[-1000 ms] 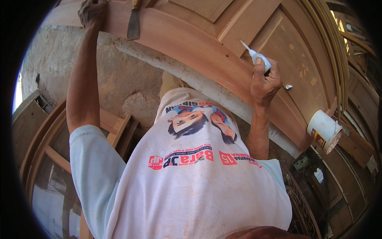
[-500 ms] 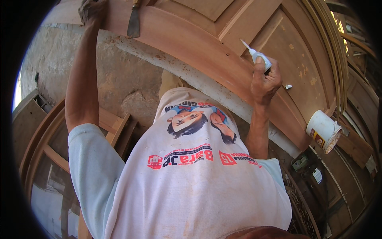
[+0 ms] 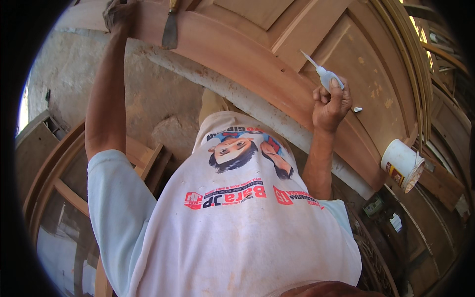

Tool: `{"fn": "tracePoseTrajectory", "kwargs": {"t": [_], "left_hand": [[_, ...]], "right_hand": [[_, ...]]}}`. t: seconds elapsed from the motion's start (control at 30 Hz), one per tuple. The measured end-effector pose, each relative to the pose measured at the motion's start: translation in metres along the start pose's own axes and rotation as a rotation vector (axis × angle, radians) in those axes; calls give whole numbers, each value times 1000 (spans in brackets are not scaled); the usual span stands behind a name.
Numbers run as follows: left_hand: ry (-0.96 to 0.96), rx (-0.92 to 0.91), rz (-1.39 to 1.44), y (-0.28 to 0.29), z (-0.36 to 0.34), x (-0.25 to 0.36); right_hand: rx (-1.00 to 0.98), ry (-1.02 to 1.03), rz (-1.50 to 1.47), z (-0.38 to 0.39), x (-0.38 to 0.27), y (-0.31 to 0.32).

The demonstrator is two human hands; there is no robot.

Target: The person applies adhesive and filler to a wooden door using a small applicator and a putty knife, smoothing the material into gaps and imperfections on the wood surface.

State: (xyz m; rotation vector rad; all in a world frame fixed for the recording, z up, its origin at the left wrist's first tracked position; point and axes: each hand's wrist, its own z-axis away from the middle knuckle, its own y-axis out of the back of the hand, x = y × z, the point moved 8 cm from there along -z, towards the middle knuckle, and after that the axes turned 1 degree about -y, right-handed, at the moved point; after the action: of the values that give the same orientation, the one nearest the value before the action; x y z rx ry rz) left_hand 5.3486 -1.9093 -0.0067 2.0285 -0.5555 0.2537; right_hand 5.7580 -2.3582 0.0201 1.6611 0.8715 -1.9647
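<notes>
My right hand (image 3: pixel 330 106) grips a small white glue bottle (image 3: pixel 327 76) with a long thin nozzle pointing up and to the left, over a panelled wooden door (image 3: pixel 297 86). The thumb presses on the bottle's side. A small white cap (image 3: pixel 357 109) lies on the door beside this hand. At the far left, my left hand (image 3: pixel 120 17) rests on the door's edge, fingers curled in; what they hold, if anything, does not show clearly. To the right of it lies a putty knife (image 3: pixel 169 32), blade toward me.
A white bucket (image 3: pixel 403 166) with a stained rim stands at the door's right end. More wooden frames (image 3: pixel 69 195) lean at the lower left, and others (image 3: pixel 440 114) are stacked at the right. A pale ledge (image 3: pixel 237 94) runs below the door's near edge.
My right hand has turned the bottle slightly, with its base now tucked further under the thumb. The left hand has shifted only a little, still at the door's edge.
</notes>
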Motion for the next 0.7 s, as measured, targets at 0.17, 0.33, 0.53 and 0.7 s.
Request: {"fn": "tracePoseTrajectory", "kwargs": {"t": [0.17,0.33,0.53,0.7], "left_hand": [[160,-233,386,-1,-8,-24],[138,7,574,94,62,109],[-170,-598,1096,119,217,301],[9,-624,1340,115,274,310]], "right_hand": [[-74,-272,-540,9,10,-1],[-173,-361,-798,19,9,-7],[-330,-487,-912,36,17,-35],[-225,-572,-646,75,29,-76]]}}
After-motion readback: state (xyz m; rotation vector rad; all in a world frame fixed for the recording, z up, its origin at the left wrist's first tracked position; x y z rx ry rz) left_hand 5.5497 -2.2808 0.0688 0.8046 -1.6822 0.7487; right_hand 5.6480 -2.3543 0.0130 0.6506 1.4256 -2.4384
